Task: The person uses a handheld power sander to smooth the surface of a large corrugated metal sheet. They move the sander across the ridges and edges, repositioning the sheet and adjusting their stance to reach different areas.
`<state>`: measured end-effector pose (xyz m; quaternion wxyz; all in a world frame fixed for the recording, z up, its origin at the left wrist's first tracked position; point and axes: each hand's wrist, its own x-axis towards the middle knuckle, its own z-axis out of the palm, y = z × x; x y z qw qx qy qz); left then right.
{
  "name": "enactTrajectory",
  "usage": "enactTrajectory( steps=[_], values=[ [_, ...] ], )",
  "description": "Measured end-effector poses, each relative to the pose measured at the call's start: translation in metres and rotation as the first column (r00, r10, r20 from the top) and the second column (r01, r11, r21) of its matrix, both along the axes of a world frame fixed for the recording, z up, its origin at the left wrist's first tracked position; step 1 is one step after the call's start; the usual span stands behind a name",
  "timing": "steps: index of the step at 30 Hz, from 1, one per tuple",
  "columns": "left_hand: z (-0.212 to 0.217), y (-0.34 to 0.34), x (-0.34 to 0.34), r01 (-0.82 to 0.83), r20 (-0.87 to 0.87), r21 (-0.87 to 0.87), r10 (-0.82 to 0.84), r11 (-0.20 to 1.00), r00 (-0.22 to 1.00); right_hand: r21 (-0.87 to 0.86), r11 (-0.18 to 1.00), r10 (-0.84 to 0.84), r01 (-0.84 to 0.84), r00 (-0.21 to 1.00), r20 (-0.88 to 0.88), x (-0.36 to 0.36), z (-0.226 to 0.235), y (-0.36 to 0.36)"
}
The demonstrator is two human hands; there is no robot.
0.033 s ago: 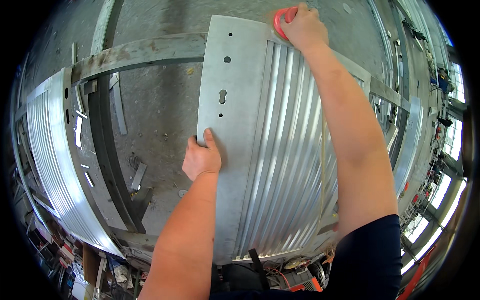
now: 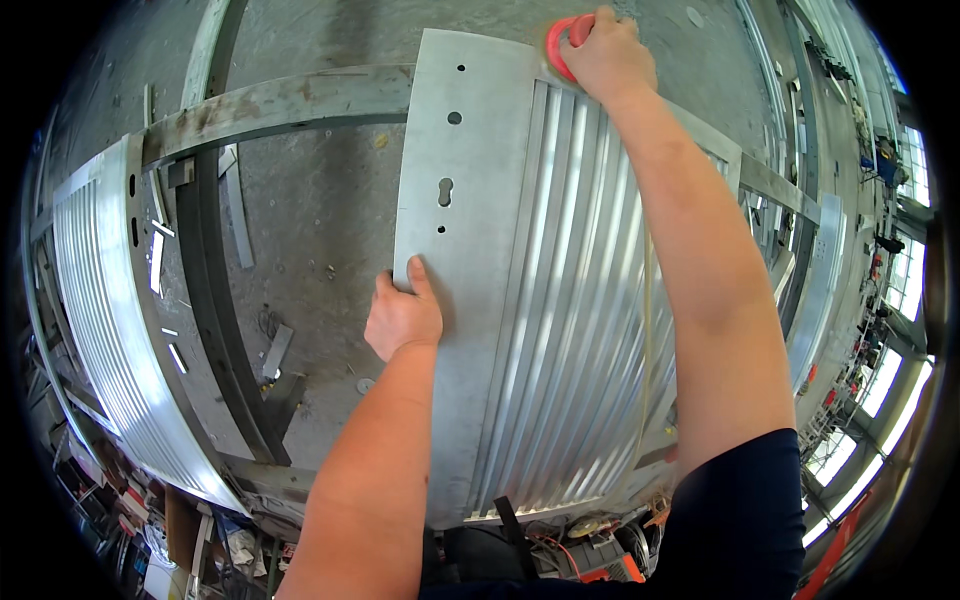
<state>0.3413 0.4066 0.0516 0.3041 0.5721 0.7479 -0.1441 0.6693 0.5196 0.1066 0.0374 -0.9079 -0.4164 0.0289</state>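
Ribbed metal panel (image 2: pixel 465 270) lies across a metal frame (image 2: pixel 290 103), centre of view. Left hand (image 2: pixel 405 315) is clamped on its left edge, thumb on top. Right hand (image 2: pixel 612 58) is wrapped round a red tool (image 2: pixel 556 46) at the far edge. Panel judged stiff, fairly heavy, slippery where smooth; best gripped by both long edges, which may be sharp.

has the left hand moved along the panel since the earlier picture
No, no visible shift: the left hand is still at the left edge of the metal panel, thumb just below the lowest hole.
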Motion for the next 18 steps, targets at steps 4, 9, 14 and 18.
enactTrajectory(
  steps=[4,9,14,18],
  values=[
    [-0.003,0.001,0.0,-0.014,0.02,0.023,0.014,1.0,1.0,-0.091,0.991,0.103,-0.099,0.994,0.044,-0.005,-0.008,0.0],
    [-0.001,-0.001,0.001,-0.007,0.019,0.026,0.007,1.0,1.0,0.043,0.999,-0.01,0.009,0.999,0.031,0.009,-0.005,0.001],
    [-0.001,0.001,-0.002,-0.002,-0.038,-0.001,0.002,1.0,0.999,-0.115,0.985,0.127,-0.129,0.992,-0.017,-0.028,-0.005,0.0],
    [0.003,0.001,0.0,-0.013,0.036,-0.005,0.014,1.0,0.999,0.029,1.0,0.001,-0.001,1.0,0.004,0.008,0.0,0.002]
  ],
)
